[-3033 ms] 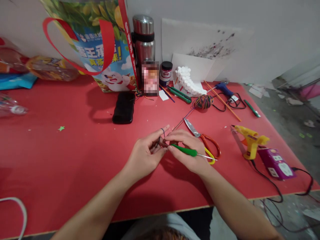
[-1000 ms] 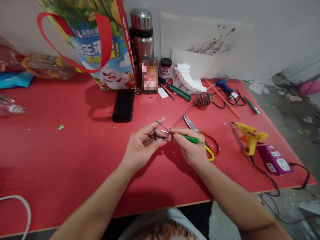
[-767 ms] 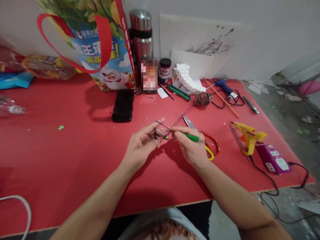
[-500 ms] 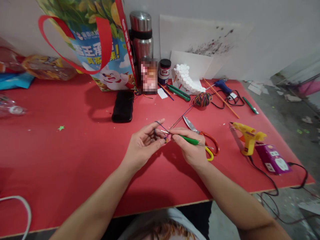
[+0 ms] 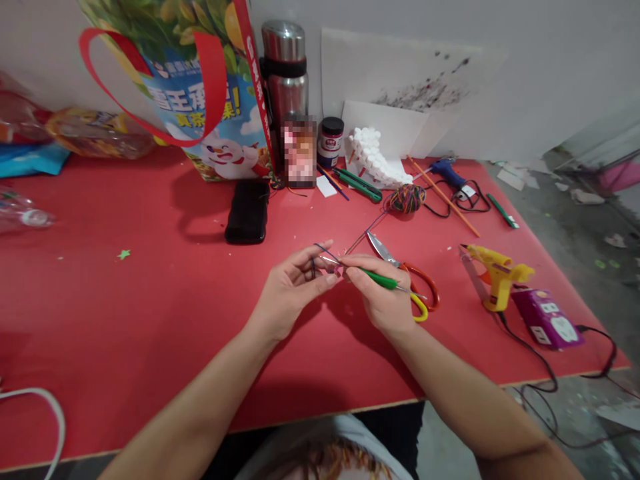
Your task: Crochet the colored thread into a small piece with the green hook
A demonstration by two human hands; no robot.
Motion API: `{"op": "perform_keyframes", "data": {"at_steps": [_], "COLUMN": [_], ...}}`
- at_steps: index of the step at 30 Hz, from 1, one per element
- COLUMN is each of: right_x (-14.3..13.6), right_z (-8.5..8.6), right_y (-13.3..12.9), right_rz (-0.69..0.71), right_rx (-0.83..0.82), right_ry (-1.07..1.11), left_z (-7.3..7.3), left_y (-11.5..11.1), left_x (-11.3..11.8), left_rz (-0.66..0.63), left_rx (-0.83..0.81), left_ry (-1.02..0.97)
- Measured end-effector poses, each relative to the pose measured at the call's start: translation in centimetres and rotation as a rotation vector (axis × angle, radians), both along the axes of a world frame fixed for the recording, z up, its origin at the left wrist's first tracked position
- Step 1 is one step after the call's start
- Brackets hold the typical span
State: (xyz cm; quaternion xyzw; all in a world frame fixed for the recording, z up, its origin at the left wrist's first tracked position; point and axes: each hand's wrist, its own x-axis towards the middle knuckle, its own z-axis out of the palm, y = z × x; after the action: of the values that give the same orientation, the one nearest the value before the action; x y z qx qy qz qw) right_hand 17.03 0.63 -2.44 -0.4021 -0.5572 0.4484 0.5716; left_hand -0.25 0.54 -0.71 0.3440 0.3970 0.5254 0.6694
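Dark yarn loops round the raised fingers of my left hand (image 5: 293,290), whose thumb and a finger pinch a small piece of coloured yarn work (image 5: 336,270). My right hand (image 5: 385,300) is closed on a crochet hook with a green handle (image 5: 381,278); the metal tip points left and meets the yarn at my left fingertips. A strand runs from there up to a multicoloured yarn ball (image 5: 406,199). Scissors (image 5: 383,249) with red and yellow handles lie partly beneath my right hand.
On the red table (image 5: 150,333) stand a large bag (image 5: 225,133), a steel flask (image 5: 286,73), a jar (image 5: 330,141) and a picture-showing phone (image 5: 300,152). A black phone (image 5: 247,212) lies left of centre. A yellow glue gun (image 5: 500,273) and purple box (image 5: 547,319) are at the right.
My left hand has shifted slightly right, closer to my right fingertips, and the small yarn piece is now more hidden between them. My right hand has barely moved.
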Motion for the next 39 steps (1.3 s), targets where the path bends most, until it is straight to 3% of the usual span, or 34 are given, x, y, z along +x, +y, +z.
{"op": "perform_keyframes", "data": {"at_steps": [5, 12, 20, 30, 39], "right_x": [-0.15, -0.31, -0.05, 0.00, -0.17], "right_z": [-0.02, -0.15, -0.46, 0.40, 0.09], "right_y": [-0.10, -0.16, -0.05, -0.17, -0.29], "right_rz": [-0.034, 0.001, 0.005, 0.018, 0.055], "right_rx": [-0.017, -0.075, -0.090, 0.030, 0.119], "right_ry": [-0.041, -0.032, -0.021, -0.095, -0.175], "left_z": [0.24, 0.23, -0.08, 0.00, -0.15], "left_y": [-0.03, -0.07, 0.03, -0.14, 0.05], "left_x": [-0.01, 0.07, 0.11, 0.49, 0.36], "left_rz": [-0.020, 0.065, 0.060, 0.080, 0.116], "left_rx": [-0.112, -0.052, 0.012, -0.110, -0.100], "left_ry": [-0.069, -0.068, -0.086, -0.071, -0.119]}}
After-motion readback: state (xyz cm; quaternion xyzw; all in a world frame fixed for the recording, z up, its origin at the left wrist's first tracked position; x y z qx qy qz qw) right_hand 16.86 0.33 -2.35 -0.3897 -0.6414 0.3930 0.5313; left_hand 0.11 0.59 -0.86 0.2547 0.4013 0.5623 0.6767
